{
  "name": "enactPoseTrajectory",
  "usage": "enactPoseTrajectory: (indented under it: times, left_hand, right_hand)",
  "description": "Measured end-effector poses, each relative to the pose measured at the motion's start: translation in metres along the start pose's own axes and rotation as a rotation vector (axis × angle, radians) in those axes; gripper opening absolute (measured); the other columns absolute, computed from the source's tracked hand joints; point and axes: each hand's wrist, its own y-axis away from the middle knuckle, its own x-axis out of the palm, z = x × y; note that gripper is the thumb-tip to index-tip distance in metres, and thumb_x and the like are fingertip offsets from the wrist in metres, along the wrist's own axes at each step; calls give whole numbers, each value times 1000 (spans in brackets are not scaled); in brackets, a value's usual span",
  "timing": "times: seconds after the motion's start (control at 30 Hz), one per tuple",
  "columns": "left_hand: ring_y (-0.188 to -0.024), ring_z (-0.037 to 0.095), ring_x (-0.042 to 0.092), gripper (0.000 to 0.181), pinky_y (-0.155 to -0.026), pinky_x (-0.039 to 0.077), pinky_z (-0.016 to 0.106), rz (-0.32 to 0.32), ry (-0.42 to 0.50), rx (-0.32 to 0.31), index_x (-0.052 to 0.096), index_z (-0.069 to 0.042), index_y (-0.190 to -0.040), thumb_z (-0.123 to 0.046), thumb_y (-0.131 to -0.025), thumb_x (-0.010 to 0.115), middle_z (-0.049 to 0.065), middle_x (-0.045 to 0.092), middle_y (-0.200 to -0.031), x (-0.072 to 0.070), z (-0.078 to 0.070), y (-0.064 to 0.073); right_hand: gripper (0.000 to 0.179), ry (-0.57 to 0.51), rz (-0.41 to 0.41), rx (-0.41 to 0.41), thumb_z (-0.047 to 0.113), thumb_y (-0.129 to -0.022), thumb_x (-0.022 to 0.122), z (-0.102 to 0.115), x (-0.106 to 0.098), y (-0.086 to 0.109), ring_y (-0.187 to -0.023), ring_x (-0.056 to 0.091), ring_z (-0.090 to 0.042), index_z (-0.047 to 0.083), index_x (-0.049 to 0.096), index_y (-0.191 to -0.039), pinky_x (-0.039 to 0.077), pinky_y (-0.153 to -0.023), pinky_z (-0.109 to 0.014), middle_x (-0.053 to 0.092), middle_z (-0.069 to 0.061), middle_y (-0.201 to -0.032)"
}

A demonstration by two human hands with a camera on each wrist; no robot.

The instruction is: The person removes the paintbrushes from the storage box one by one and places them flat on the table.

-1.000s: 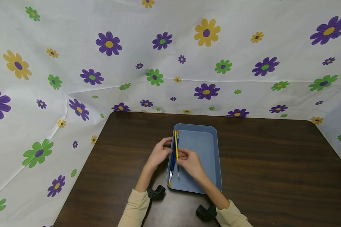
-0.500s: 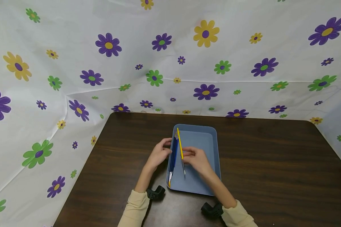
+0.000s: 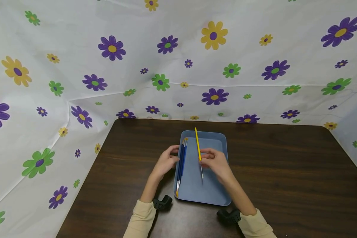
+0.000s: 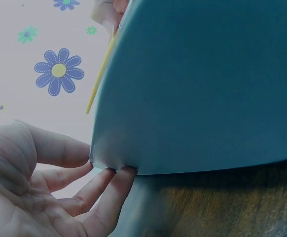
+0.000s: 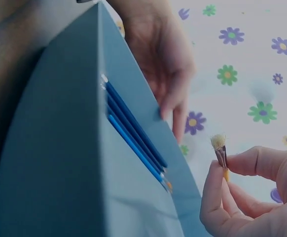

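My right hand (image 3: 217,162) pinches a yellow paintbrush (image 3: 197,142) between thumb and fingers, above the blue-grey tray (image 3: 215,185). The brush's handle points to the far side. Its pale bristles and metal ferrule (image 5: 222,155) show close up in the right wrist view. At the tray's left edge, my left hand (image 3: 165,163) holds the rim, thumb and fingertips touching the tray wall (image 4: 119,158) in the left wrist view. Several blue paintbrushes (image 3: 181,158) lie side by side inside the tray, along its left wall; some have bristles toward the near end, others toward the far end.
The tray stands on a dark wooden table (image 3: 285,172). A white sheet with printed flowers (image 3: 178,59) hangs behind the table and down its left side. Black wrist mounts (image 3: 163,202) sit on both wrists, close to the tray's near edge.
My right hand has carried the yellow paintbrush away from the blue ones, to the right over the middle of the tray. My left hand has stayed at the tray's left edge.
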Motion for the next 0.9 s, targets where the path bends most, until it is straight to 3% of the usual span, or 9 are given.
enactPoseTrajectory:
  times: [0.3,0.9]
  left_hand:
    - [-102,31,64,56,-70,58,39,1,-11,1,53,-1,-147,4,-92,57,23,55,-138,-1,1,0]
    - [-99,28,63,56,-69,57,37,1,-21,9,53,-1,-146,3,-91,57,23,55,-138,-1,1,0]
  right_hand:
    - [41,-11,-2,-6,-9,-89,67,4,-18,-3,-73,69,-13,-17,58,-129,59,-68,-26,69,-5,-85]
    - [44,48,43,-48,-3,-96,67,18,-75,-1,-84,75,-15,-20,51,-134,60,-77,-29,71,-10,-98]
